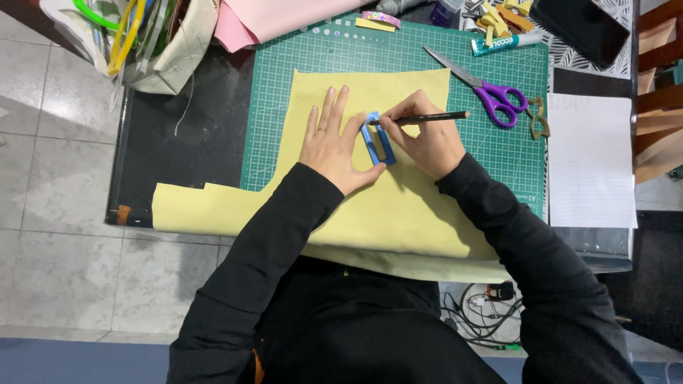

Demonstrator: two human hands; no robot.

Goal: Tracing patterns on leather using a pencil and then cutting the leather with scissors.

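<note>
Hands met at the middle of the yellow sheet, which lay spread over the green cutting mat and hung off the near edge of the counter. Left hand was pressed flat, fingers spread, its grip released, thumb side pinning the blue rectangular frame against the sheet. Right hand came in just beside it, grip clenched on a black pencil, the tip touching the frame's upper end and the shaft pointing off to the right. Purple-handled scissors lay on the mat, near the pencil's far end. White paper sat beyond the mat's right edge, and pink fabric was bunched at the top.
</note>
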